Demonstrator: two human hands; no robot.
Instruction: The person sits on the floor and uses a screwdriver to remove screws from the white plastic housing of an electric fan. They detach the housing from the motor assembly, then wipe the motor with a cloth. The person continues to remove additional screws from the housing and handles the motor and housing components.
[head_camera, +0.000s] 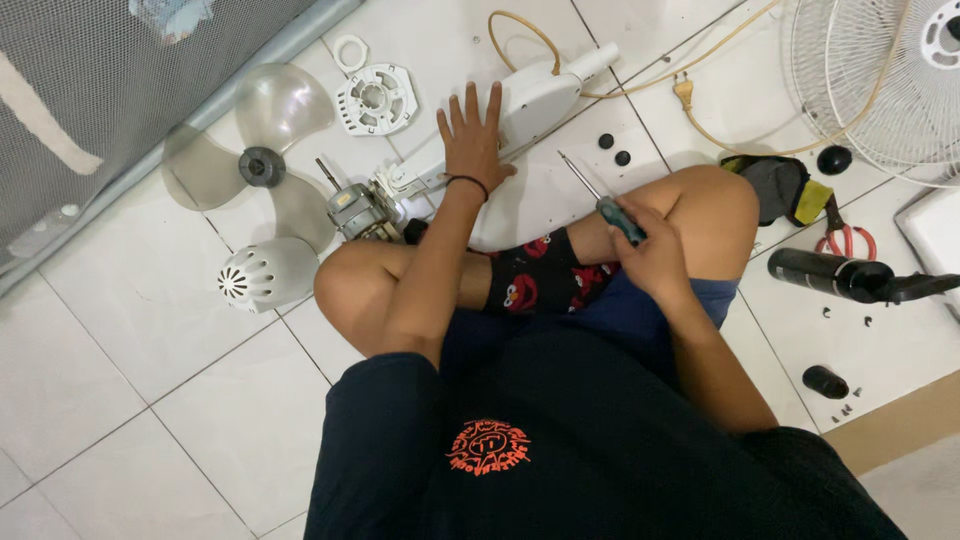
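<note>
Dark shirt (560, 440) with a round orange print fills the bottom of the view, and the person sits cross-legged on the white tiled floor (120, 380). At far left a grey mesh screen (90, 90) runs along the wall. Next to it lie a clear three-bladed fan blade (262, 160) and, below that, a white domed motor cover (265, 272) with slots. A white round plastic guard piece (375, 98) sits above, near a small white ring (351, 52). The bare motor (358, 210) with its shaft lies just beside the left knee. The left hand (472, 140) is spread flat, fingers open, pressing on the white fan body (535, 100), which lies on the floor ahead of the knees. The right hand (650, 255) is closed around the blue-green handle of a screwdriver (600, 195), its thin shaft pointing up and left above the right knee. Two small black caps (614, 150) lie past it. A tan power cord with plug (690, 95) runs toward the white wire fan grille (880, 80) at top right. Red-handled pliers (848, 238) and a black tube (830, 272) lie at right.
</note>
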